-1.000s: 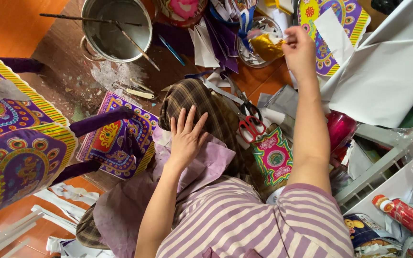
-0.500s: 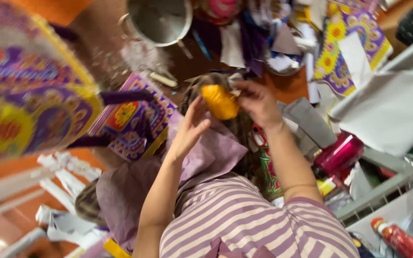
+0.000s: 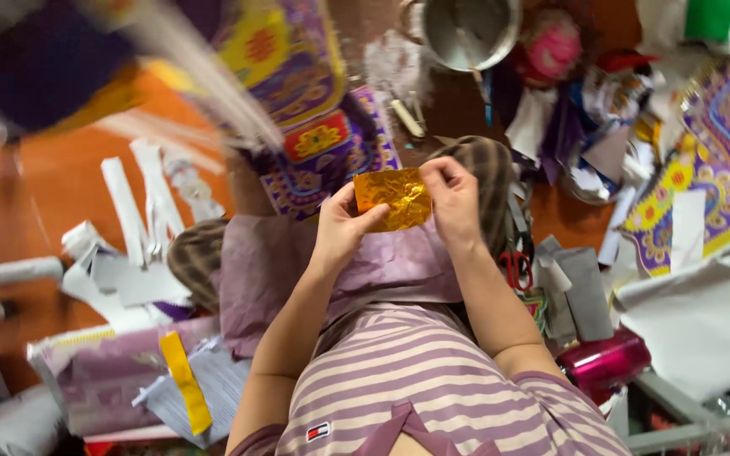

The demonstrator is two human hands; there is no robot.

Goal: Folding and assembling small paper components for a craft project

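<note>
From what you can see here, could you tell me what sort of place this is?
Probably a home craft workspace on the floor: both hands, left hand and right hand, hold a gold foil sheet, with patterned paper pieces, red-handled scissors and a metal pot around.

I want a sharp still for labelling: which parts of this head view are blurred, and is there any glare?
Head view: the upper left is smeared by motion blur; the gold foil sheet, left hand and right hand holding it are fairly sharp; glare shows on the foil and inside the metal pot.
</note>
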